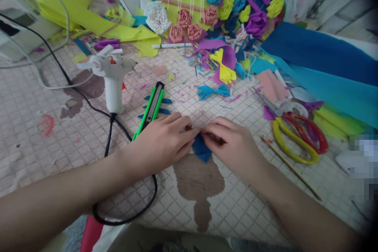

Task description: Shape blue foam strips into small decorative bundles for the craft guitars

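Observation:
Both hands meet over a small piece of dark blue crepe paper (202,149) near the table's front edge. My left hand (169,138) pinches its upper left part between thumb and fingers. My right hand (228,136) grips the upper right part, fingertips almost touching those of the left. The lower part of the paper hangs out as a folded point. Just left of my left hand lies a green box cutter (151,108), with blue paper strips (165,101) under it. Beyond the hands rests a gathered light blue paper bow (213,91).
A white glue gun (113,80) stands at left, its black cord (155,193) looping near my left forearm. Scissors with red and yellow handles (295,141) and a thin stick (292,169) lie at right. Paper roses (184,18), a yellow bow (226,67) and scraps crowd the back.

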A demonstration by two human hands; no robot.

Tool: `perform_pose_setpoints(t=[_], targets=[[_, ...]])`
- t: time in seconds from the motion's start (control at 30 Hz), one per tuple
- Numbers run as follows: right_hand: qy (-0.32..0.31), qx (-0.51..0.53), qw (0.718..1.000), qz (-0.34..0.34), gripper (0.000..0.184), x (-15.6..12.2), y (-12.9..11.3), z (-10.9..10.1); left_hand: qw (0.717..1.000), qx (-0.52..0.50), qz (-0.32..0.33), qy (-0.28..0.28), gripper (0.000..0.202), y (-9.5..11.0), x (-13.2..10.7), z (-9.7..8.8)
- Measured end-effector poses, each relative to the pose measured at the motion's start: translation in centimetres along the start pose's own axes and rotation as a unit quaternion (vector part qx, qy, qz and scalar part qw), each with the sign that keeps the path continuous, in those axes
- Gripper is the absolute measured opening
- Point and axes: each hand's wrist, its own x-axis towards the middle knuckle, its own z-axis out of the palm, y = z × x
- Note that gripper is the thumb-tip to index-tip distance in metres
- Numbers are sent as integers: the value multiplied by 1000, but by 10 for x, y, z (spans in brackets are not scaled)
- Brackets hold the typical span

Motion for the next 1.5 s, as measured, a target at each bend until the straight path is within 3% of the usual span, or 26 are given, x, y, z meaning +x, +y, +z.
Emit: perform_pose_setpoints(t=[0.97, 1.27, 1.5], targets=[[-21, -36, 998, -39, 16, -6, 0, -1, 1000, -17, -9, 23, 20, -1, 0, -3], [-33, -27, 999, -32, 18, -6, 0, -1, 1000, 5, -9, -23, 22, 0, -1, -2], [-65, -36, 997, -21, 20, -7, -1, -5, 999, 39, -9, -25, 22, 1, 0, -4]])
